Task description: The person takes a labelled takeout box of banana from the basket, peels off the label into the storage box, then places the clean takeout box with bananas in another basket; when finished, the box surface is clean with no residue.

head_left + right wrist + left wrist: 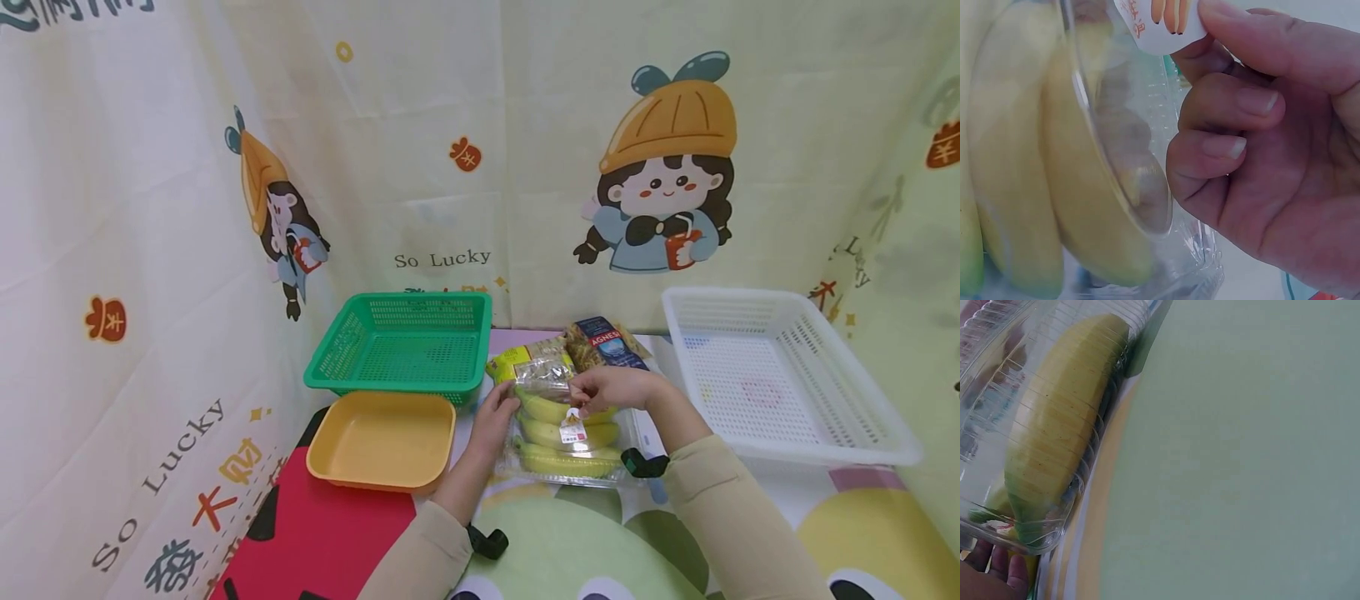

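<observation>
A clear plastic box point(633, 425) with several bananas point(564, 463) in it lies in front of the person; in the left wrist view one banana point(1063, 419) shows through its ribbed side. The left hand point(495, 415) holds the box's left end, with its fingers point(999, 565) bent against the corner. Above the lid, the right hand point(611, 390) pinches a white label point(1172, 28) with a banana picture between thumb and index finger. The other fingers of that hand are curled. A printed part of the label point(573, 432) shows over the bananas in the head view.
Behind the box lie a yellow food bag point(528, 357) and a dark-labelled AGNESI pasta bag point(607, 340). A green basket point(405, 385) and an orange tub point(382, 479) stand to the left. A large white basket point(840, 454) stands to the right, near the curtain point(525, 208).
</observation>
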Demonstrator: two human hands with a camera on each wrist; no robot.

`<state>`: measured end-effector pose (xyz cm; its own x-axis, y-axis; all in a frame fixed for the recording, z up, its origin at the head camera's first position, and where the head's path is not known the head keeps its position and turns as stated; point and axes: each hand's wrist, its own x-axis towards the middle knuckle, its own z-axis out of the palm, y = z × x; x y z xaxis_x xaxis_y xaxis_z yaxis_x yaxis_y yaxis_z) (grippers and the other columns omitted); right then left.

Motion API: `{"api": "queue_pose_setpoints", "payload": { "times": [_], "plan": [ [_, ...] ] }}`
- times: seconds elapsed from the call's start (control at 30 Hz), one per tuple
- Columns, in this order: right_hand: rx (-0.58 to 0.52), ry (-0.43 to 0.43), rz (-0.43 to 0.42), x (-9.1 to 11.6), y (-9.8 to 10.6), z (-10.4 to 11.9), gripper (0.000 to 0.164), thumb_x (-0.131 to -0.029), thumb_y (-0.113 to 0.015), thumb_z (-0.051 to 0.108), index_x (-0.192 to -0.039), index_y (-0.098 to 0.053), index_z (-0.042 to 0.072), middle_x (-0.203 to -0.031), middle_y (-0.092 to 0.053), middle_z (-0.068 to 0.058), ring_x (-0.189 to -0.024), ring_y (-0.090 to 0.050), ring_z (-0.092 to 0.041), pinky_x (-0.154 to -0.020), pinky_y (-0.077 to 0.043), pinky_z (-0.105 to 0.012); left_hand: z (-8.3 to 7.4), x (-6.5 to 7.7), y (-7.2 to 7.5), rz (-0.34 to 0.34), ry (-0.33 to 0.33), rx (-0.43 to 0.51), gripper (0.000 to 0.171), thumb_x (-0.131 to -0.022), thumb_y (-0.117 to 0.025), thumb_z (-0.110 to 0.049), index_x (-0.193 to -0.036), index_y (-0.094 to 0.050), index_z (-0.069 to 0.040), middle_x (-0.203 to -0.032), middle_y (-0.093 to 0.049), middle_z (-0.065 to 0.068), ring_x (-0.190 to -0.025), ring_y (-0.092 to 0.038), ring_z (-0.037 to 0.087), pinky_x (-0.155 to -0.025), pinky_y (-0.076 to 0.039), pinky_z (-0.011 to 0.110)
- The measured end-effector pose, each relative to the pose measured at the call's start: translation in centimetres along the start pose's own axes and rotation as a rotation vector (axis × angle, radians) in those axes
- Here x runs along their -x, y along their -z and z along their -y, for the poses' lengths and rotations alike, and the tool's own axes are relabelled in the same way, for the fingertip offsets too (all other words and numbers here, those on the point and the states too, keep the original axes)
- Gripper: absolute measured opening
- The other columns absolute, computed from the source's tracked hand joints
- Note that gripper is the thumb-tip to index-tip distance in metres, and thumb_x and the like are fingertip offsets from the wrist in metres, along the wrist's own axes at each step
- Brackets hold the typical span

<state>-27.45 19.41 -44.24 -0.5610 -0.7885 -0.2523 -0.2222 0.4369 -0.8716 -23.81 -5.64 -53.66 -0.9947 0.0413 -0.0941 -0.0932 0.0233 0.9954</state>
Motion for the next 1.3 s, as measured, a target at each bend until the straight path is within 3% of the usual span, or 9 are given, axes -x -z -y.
{"api": "queue_pose_setpoints", "payload": {
  "times": [0.23,0.53,0.67,0.8,0.9,1.1,1.3],
  "plan": [
    [0.011,0.057,0.042,0.2,0.2,-0.2,0.037,-0.089,-0.063,-0.001,-0.075,-0.029,-0.003,-0.072,-0.033,0.000,-0.064,-0.032,-0.012,-0.060,-0.032,-0.025,0.0,0.1,0.0,-0.009,0.004,-0.022,0.051,-0.097,-0.055,-0.030,-0.146,-0.049,-0.017,-0.155,-0.043,0.011,-0.146,-0.034,0.029,-0.120,-0.030,0.045],
    [-0.026,0.069,0.050,1.0,0.6,-0.5,0.040,-0.090,-0.063,0.001,-0.073,-0.027,-0.003,-0.070,-0.030,0.000,-0.063,-0.030,-0.012,-0.059,-0.030,-0.027,-0.1,0.2,0.0,-0.002,-0.003,-0.012,0.050,-0.098,-0.054,-0.028,-0.146,-0.048,-0.015,-0.155,-0.042,0.012,-0.147,-0.034,0.031,-0.121,-0.028,0.046],
    [-0.078,0.026,0.006,1.3,0.8,-0.8,0.035,-0.091,-0.063,0.003,-0.076,-0.032,-0.004,-0.068,-0.032,-0.001,-0.061,-0.033,-0.013,-0.058,-0.032,-0.032,-2.2,1.3,0.3,0.025,0.011,-0.019,0.051,-0.099,-0.052,-0.022,-0.148,-0.045,-0.010,-0.155,-0.041,0.015,-0.147,-0.033,0.033,-0.121,-0.027,0.046],
    [-0.084,-0.013,-0.034,1.2,0.7,-0.7,0.015,-0.094,-0.060,0.005,-0.085,-0.050,-0.001,-0.075,-0.046,-0.003,-0.064,-0.041,-0.021,-0.060,-0.038,-0.037,-3.9,2.3,0.5,0.047,0.016,-0.037,0.051,-0.100,-0.050,-0.019,-0.148,-0.043,-0.006,-0.155,-0.039,0.017,-0.147,-0.032,0.034,-0.121,-0.028,0.045],
    [-0.058,-0.038,-0.058,1.1,0.7,-0.6,0.006,-0.096,-0.058,0.008,-0.092,-0.061,0.004,-0.080,-0.054,-0.003,-0.069,-0.045,-0.023,-0.063,-0.042,-0.036,-3.3,1.9,0.5,0.049,0.015,-0.035,0.050,-0.100,-0.050,-0.019,-0.148,-0.043,-0.006,-0.155,-0.039,0.018,-0.147,-0.032,0.035,-0.121,-0.028,0.046],
    [-0.042,-0.069,-0.092,0.9,0.6,-0.4,0.009,-0.096,-0.058,0.010,-0.093,-0.065,0.006,-0.085,-0.059,-0.002,-0.078,-0.051,-0.022,-0.072,-0.047,-0.040,-0.6,0.4,0.3,0.017,0.008,0.000,0.049,-0.100,-0.053,-0.023,-0.147,-0.046,-0.012,-0.156,-0.040,0.015,-0.148,-0.031,0.033,-0.122,-0.026,0.046],
    [-0.063,-0.062,-0.218,0.8,0.5,0.1,0.008,-0.096,-0.059,0.011,-0.100,-0.063,0.007,-0.094,-0.061,-0.006,-0.085,-0.055,-0.022,-0.080,-0.050,-0.046,0.1,0.3,0.0,-0.017,-0.018,-0.009,0.050,-0.098,-0.054,-0.027,-0.146,-0.048,-0.013,-0.154,-0.043,0.013,-0.146,-0.034,0.032,-0.121,-0.028,0.045]
  ]
}}
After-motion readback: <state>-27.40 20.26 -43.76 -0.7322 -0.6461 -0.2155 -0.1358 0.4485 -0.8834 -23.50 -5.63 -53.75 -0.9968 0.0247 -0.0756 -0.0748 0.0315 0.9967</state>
